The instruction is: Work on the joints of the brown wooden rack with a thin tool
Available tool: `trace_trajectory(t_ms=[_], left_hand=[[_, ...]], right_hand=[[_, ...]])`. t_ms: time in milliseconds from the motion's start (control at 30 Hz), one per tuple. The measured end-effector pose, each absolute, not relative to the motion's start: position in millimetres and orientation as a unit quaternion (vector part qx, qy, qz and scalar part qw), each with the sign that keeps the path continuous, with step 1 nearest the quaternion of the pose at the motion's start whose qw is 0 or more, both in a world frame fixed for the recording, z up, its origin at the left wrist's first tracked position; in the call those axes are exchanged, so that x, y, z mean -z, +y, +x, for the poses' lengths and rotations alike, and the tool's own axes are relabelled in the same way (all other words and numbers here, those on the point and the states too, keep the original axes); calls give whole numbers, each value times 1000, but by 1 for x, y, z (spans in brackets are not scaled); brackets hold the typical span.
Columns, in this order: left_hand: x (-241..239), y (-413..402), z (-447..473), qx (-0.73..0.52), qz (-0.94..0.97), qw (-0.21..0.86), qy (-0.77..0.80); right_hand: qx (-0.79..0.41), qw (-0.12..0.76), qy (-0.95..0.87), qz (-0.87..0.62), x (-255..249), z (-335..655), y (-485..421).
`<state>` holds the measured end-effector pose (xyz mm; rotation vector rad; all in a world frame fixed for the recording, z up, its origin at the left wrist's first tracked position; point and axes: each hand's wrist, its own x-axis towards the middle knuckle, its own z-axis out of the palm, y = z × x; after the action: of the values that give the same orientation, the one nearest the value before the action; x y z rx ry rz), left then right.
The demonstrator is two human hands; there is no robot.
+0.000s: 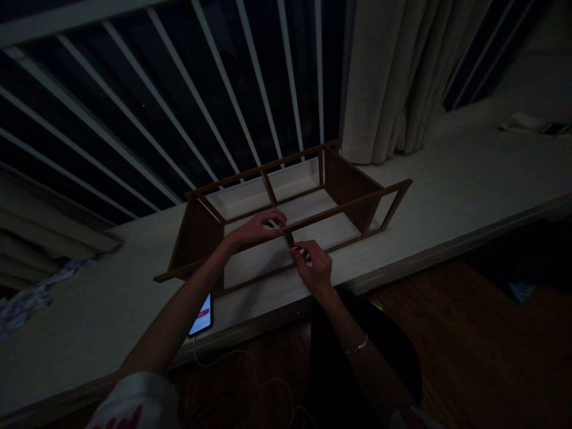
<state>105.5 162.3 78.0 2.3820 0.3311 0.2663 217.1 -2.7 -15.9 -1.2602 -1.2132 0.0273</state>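
Observation:
A brown wooden shelf frame [351, 182] lies on its side on the pale window ledge, with a solid panel at each end and thin rails between. My left hand [259, 228] is closed at the middle of the near upper rail, thumb and fingertips pinching the wood where a short crossbar [289, 239] joins it. Just below and to the right, my right hand [315, 266] pinches at that crossbar with thumb and forefinger. A tiny bright spot shows by its fingertips; dim light hides whether a small part is held there too.
A lit phone [203, 317] with a white cable [223, 356] lies at the near edge of the ledge [456, 185]. White window bars [223, 77] rise behind the frame. Curtains [393, 77] hang on both sides. Below the ledge is a wooden floor [451, 339].

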Motion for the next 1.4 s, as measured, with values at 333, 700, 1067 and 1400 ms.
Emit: trace_trajectory(t_ms=[333, 700, 1067, 1400], left_hand=[[-76, 163, 106, -117, 920, 354, 121], [-79, 162, 105, -103, 916, 361, 139], [-75, 167, 105, -107, 918, 362, 122], [-78, 163, 105, -105, 920, 354, 129]], right_hand=[[12, 637, -524, -565, 16, 216, -2], [9, 641, -520, -564, 16, 217, -3], [23, 635, -521, -569, 20, 217, -2], [61, 623, -522, -579, 20, 216, -2]])
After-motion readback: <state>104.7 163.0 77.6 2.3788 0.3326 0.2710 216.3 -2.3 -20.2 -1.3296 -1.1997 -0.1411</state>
